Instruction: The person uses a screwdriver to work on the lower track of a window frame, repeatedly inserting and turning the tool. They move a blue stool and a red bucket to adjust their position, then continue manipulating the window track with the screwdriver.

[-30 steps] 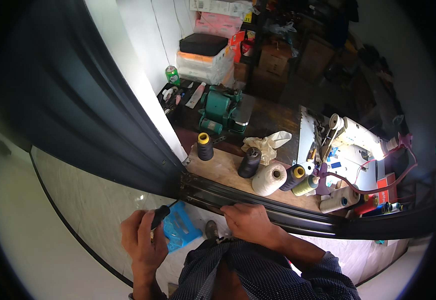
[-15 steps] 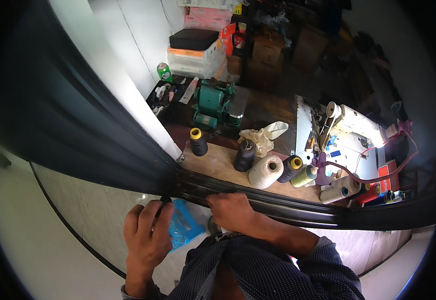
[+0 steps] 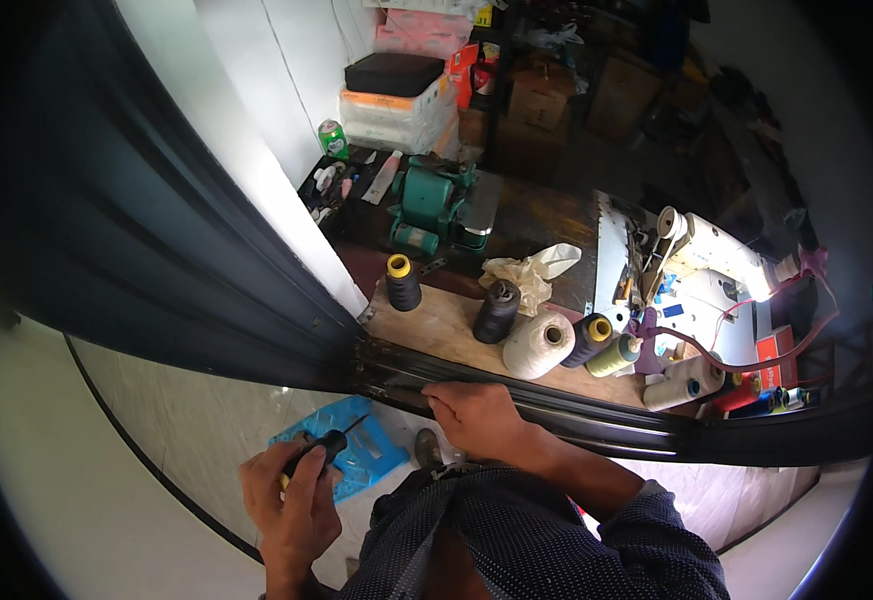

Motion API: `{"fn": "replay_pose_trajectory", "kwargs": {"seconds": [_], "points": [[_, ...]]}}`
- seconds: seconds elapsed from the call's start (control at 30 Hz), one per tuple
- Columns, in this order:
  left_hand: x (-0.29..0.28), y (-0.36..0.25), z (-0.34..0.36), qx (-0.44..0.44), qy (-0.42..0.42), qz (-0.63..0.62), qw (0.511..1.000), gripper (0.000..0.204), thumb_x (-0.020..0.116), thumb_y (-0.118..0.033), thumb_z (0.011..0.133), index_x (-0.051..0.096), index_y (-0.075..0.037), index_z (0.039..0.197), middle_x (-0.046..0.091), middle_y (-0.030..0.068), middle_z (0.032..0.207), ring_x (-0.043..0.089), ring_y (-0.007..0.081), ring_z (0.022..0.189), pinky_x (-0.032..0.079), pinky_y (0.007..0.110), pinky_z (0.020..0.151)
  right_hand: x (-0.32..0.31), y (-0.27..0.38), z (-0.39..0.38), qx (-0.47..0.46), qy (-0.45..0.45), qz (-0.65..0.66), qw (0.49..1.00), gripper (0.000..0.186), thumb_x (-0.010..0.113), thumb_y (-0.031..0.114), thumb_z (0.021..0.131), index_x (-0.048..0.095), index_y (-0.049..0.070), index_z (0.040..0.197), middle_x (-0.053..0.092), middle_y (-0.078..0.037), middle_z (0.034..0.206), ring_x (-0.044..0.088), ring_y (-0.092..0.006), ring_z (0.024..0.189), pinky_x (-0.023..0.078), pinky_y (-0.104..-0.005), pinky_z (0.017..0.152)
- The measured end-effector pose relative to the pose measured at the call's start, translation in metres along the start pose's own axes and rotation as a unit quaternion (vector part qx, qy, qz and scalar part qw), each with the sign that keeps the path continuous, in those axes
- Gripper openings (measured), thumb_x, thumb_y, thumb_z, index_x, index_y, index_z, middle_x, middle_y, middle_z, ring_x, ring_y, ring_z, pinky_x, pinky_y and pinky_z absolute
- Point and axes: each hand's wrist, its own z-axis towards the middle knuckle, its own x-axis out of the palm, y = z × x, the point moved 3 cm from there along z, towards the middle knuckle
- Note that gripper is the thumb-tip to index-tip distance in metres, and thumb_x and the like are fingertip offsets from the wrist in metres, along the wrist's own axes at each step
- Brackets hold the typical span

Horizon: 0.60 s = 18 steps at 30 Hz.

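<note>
My left hand (image 3: pixel 292 500) grips a screwdriver (image 3: pixel 325 444) with a black and yellow handle, its thin shaft pointing up and right. My right hand (image 3: pixel 472 410) has curled fingers at the black metal rail (image 3: pixel 577 420) of the window or frame; whether it holds anything small is hidden. Below the rail a blue plastic item (image 3: pixel 387 455) lies on the floor near a shoe (image 3: pixel 429 448). Just beyond the rail stand thread cones, including a white cone (image 3: pixel 537 345) and a black cone (image 3: pixel 404 290), on a wooden board (image 3: pixel 442 312).
A dark corrugated panel (image 3: pixel 157 230) rises at left. Behind the board are a green machine (image 3: pixel 427 205), crumpled cream cloth (image 3: pixel 527 275), a white sewing machine (image 3: pixel 707 250) with a lamp, a green can (image 3: pixel 333 139), stacked packages (image 3: pixel 392 120) and cardboard boxes (image 3: pixel 542 100).
My left hand has dropped lower with the screwdriver, whose shaft shows again after being hidden. My right hand has shifted slightly left along the rail. The view has shifted a little.
</note>
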Motion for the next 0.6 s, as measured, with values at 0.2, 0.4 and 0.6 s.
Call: {"fn": "replay_pose_trajectory", "kwargs": {"seconds": [0.2, 0.4, 0.6], "points": [[0.013, 0.011, -0.023, -0.059, -0.001, -0.036, 0.998, 0.04, 0.07, 0.008, 0.079, 0.063, -0.002, 0.117, 0.057, 0.0207, 0.113, 0.059, 0.0322, 0.095, 0.051, 0.039, 0.077, -0.007, -0.002, -0.005, 0.218, 0.121, 0.144, 0.958, 0.032, 0.071, 0.017, 0.085, 0.063, 0.008, 0.114, 0.07, -0.017, 0.08, 0.071, -0.0339, 0.075, 0.057, -0.0404, 0.068], [0.026, 0.015, -0.033, -0.078, -0.011, -0.066, 0.995, 0.041, 0.071, 0.008, 0.078, 0.064, -0.002, 0.117, 0.058, 0.0198, 0.113, 0.059, 0.0323, 0.097, 0.05, 0.04, 0.078, -0.006, 0.005, -0.013, 0.051, 0.124, -0.089, 0.987, 0.028, 0.069, 0.017, 0.087, 0.063, 0.006, 0.112, 0.068, -0.016, 0.096, 0.069, -0.033, 0.075, 0.058, -0.0409, 0.066], [0.035, 0.018, -0.036, -0.085, -0.024, -0.07, 0.994, 0.038, 0.073, 0.007, 0.077, 0.067, -0.003, 0.113, 0.061, 0.0178, 0.109, 0.059, 0.032, 0.096, 0.049, 0.039, 0.078, -0.015, 0.005, -0.012, -0.026, 0.163, -0.107, 0.98, 0.024, 0.064, 0.014, 0.091, 0.066, 0.004, 0.113, 0.068, -0.014, 0.101, 0.069, -0.0327, 0.076, 0.059, -0.0415, 0.066]]}}
